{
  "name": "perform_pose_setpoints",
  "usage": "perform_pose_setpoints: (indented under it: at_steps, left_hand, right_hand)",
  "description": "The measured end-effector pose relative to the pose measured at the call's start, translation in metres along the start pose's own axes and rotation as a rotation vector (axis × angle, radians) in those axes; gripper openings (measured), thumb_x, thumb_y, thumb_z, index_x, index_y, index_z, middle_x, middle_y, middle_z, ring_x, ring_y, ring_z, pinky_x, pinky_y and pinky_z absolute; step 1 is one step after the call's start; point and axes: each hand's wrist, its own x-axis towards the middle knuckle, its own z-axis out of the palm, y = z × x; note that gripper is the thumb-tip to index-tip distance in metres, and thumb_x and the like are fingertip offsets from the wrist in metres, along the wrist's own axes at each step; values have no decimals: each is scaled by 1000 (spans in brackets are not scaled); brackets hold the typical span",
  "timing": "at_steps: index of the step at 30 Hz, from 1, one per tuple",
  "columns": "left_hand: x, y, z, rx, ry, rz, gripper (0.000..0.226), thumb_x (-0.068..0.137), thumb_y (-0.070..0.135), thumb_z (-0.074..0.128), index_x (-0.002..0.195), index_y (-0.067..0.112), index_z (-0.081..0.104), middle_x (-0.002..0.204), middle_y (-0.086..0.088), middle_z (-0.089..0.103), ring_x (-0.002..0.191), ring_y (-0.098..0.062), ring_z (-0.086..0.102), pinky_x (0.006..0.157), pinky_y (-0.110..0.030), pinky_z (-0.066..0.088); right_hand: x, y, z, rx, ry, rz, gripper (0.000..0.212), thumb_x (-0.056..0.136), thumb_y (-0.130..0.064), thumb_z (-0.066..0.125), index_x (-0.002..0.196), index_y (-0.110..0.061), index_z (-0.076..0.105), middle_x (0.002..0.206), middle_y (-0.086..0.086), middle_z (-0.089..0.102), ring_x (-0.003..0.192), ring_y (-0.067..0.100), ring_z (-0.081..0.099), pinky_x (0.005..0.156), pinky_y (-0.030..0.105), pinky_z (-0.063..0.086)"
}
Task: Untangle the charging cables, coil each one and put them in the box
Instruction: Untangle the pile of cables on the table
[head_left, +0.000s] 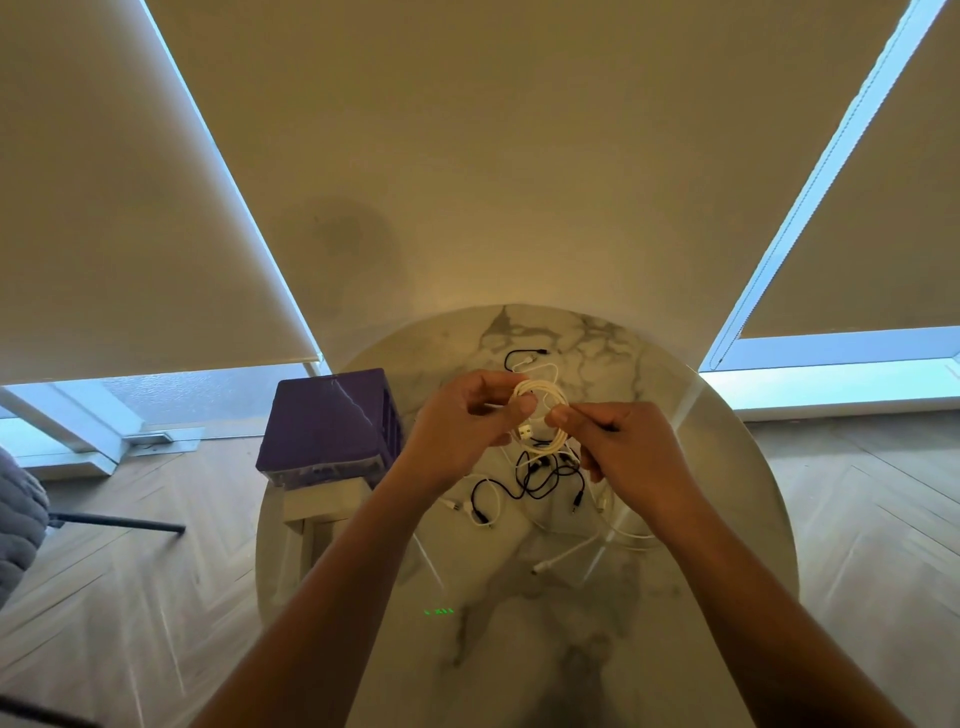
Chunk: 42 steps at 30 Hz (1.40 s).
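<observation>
The box (332, 421), purple with a slatted side, stands at the left edge of the round marble table (727, 467), partly over a pale block; its inside does not show from here, so whether any cable is already in it cannot be told.

Just right of the box, the left hand (462, 421) is raised above the table with its fingers curled, pinching the left side of a white coil (540, 410). The coil has several loops gathered, and a white plug hangs from it near the middle. The right hand (623, 447) pinches the coil's right side between thumb and forefinger, the other fingers curled under. By my judgement this one white cable is nearly coiled but not yet put in the box, so the task is at an early to middle stage.

Below the hands, on the table, a tangle (545, 478) of black and white cables lies in a knot, with loose ends trailing near and right. A short black cable (524, 356) lies apart at the far side. These are left to separate, coil and box.

The way from the coil to the box looks open. A white strand may run from the coil down into the tangle; if so it could drag.
</observation>
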Motion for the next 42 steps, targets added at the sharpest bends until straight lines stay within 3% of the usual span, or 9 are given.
perform_pose_setpoints:
  at_steps: [9,13,17,20,23,28,33,37,42]
  left_hand:
    - [6,8,-11,-18,35,-127,8,84,9,70,92,11,71,80,2,70,66,-2,66,62,-17,56]
    - [7,9,-5,-108,46,-165,5,83,14,72,88,15,73,88,-5,74,78,-12,68,67,-19,57]
    - [7,10,-1,-122,-5,-128,12,84,16,70,96,13,73,94,-12,73,79,-16,64,66,-18,56]
    - [9,8,-1,-64,24,-35,14,82,19,72,96,16,74,79,-8,67,69,-10,59,66,-16,53]
    - [12,6,-2,-30,17,65,13,80,20,73,93,21,74,91,-5,71,77,-8,62,76,-18,50]
    - [16,4,0,1,-86,190,15,85,6,67,96,15,61,86,1,72,84,-13,69,77,-25,53]
    - [14,-4,0,129,-143,289,14,91,20,59,100,29,52,86,-2,71,84,-24,69,81,-45,54]
    - [9,-5,2,-92,-196,108,17,99,13,45,114,11,52,84,4,67,72,-9,67,71,-26,54]
    - [4,-8,-8,-222,-303,-38,35,97,14,48,132,19,53,111,2,69,101,-11,66,83,-23,53]
  right_hand:
    - [4,12,5,-380,49,-163,20,89,-33,64,93,-19,78,66,-8,60,60,4,51,60,8,37]
    - [3,15,10,-553,66,-259,25,93,-33,60,91,-14,76,75,-1,60,67,13,54,65,27,43]
    - [2,14,14,-613,48,-280,26,94,-31,58,91,-11,75,77,3,60,67,17,54,60,25,38]
    - [5,8,10,-391,16,-160,22,90,-33,63,85,-17,77,66,6,62,58,13,49,56,14,35]
    - [3,-1,1,-110,-62,-41,13,87,-36,65,82,-32,76,47,-1,50,46,11,41,51,18,36]
    - [2,-8,-9,106,-137,18,15,87,-26,66,92,-18,78,42,-6,48,39,6,39,45,15,36]
    - [2,-6,-16,175,-177,40,18,90,-23,62,95,-12,76,44,-9,53,43,7,40,46,17,36]
    - [3,0,-17,285,-192,108,22,91,-19,61,98,-3,73,47,-8,55,46,10,38,47,20,33]
    - [8,9,-16,386,-197,180,27,87,-22,63,97,0,73,53,-4,57,50,13,36,46,21,32]
